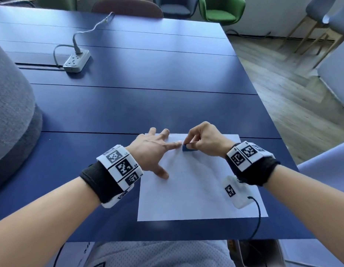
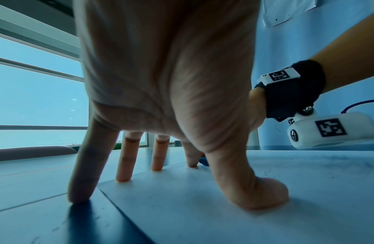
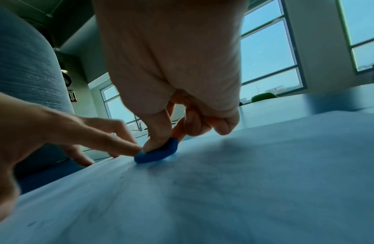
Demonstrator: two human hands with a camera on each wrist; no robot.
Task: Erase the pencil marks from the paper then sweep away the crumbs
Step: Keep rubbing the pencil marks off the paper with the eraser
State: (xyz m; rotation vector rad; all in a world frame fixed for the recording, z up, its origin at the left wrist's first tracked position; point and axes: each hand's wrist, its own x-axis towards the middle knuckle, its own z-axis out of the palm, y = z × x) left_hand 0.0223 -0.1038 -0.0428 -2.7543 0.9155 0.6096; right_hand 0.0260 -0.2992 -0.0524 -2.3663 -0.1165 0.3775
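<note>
A white sheet of paper [image 1: 196,189] lies on the blue table [image 1: 148,105] near its front edge. My right hand [image 1: 202,141] pinches a small blue eraser [image 1: 188,148] and holds it down on the paper's far left part. In the right wrist view the eraser [image 3: 157,152] sits under the thumb, touching the paper [image 3: 223,189]. My left hand [image 1: 153,151] is spread flat with straight fingers, pressing the paper's left side. Its index fingertip almost meets the eraser. In the left wrist view the thumb and fingers [image 2: 255,189] stand on the paper [image 2: 202,214]; faint grey specks dot it.
A grey power strip [image 1: 76,60] with its cable lies at the table's far left. A large grey upholstered shape [image 1: 11,116] bulges over the left edge. Chairs [image 1: 221,8] stand beyond the far edge. The table's right edge drops to a wooden floor [image 1: 292,89].
</note>
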